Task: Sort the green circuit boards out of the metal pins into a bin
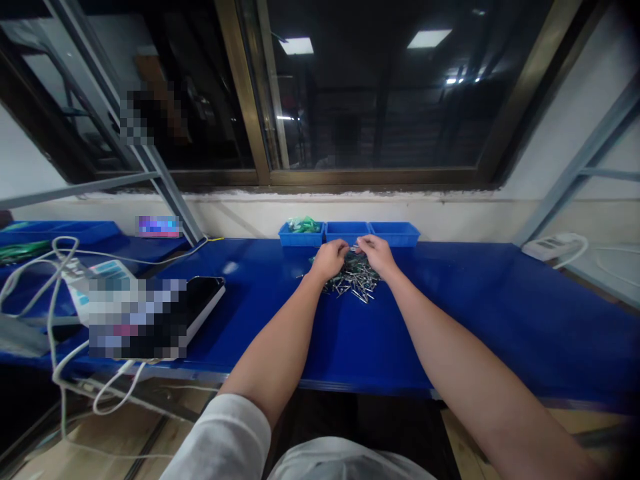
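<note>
A heap of slim, shiny metal pieces [361,287], shaped like pins or rivets, lies on the blue tabletop with dark green bits among them. Over the left side of the heap, my left hand [330,259] has its fingers curled together; what they hold, if anything, is too small to make out. My right hand [378,255] is closed in a pinch above the heap's right side, with a few slim metal pieces [354,249] at its fingertips, in the gap between both hands. Just behind the hands stands a row of blue bins [395,235].
Green plastic packets [304,225] fill the left bin. To my left are a black-topped device [205,291], a white machine with a keypad [107,280] and looping white cables [53,320]. A power strip [547,246] lies far right, by a grey metal post [565,173].
</note>
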Tool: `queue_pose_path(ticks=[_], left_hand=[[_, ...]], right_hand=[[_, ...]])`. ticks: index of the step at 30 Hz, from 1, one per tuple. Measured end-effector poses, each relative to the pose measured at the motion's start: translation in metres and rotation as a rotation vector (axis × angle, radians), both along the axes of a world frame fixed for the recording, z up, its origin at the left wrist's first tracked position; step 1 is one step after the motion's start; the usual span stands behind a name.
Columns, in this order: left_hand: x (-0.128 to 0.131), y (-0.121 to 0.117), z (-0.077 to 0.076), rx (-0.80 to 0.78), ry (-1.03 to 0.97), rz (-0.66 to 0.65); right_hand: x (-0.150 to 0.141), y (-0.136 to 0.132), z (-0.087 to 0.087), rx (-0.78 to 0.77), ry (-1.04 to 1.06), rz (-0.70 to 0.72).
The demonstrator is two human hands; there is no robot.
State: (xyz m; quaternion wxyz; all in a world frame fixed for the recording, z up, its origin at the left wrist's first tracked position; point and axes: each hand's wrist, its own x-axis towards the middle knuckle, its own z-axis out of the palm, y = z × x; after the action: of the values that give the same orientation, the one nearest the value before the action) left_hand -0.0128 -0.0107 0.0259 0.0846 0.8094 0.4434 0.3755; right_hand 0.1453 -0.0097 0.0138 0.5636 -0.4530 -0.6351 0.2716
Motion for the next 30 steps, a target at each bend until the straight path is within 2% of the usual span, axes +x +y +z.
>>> queue_pose_path(ticks=[3,6,10,14,19,21,23,26,30], left_hand=[[0.001,0.001,-0.002,-0.016,-0.043,-0.01],[0.002,0.003,-0.002,-0.069,-0.109,-0.021],[-0.001,0.006,-0.002,-0.13,-0.219,0.077],[-0.004,0.011,-0.004,-0.149,-0.213,0.154],[-0.004,0.014,-0.008,-0.154,-0.157,0.143],[-0.004,0.015,-0.009,-0.162,-0.146,0.144],[-0.005,0.015,-0.009,-0.169,-0.128,0.147],[-0.006,0.015,-0.011,-0.138,-0.054,0.13],[-0.005,0.012,-0.012,-0.06,0.145,0.093]], right_hand=[[0.0,-0.001,0.002,-0.016,0.118,0.058],[0.001,-0.001,0.003,-0.028,0.191,0.032],[0.008,0.004,0.0,-0.086,0.192,-0.146],[0.019,0.013,-0.003,-0.123,0.162,-0.278],[0.034,0.022,-0.002,-0.118,0.42,-0.255],[0.038,0.025,-0.004,-0.148,0.45,-0.238],[0.042,0.027,-0.006,-0.183,0.414,-0.257],[0.043,0.027,-0.01,-0.169,0.274,-0.356],[0.037,0.02,-0.012,-0.145,-0.132,-0.377]])
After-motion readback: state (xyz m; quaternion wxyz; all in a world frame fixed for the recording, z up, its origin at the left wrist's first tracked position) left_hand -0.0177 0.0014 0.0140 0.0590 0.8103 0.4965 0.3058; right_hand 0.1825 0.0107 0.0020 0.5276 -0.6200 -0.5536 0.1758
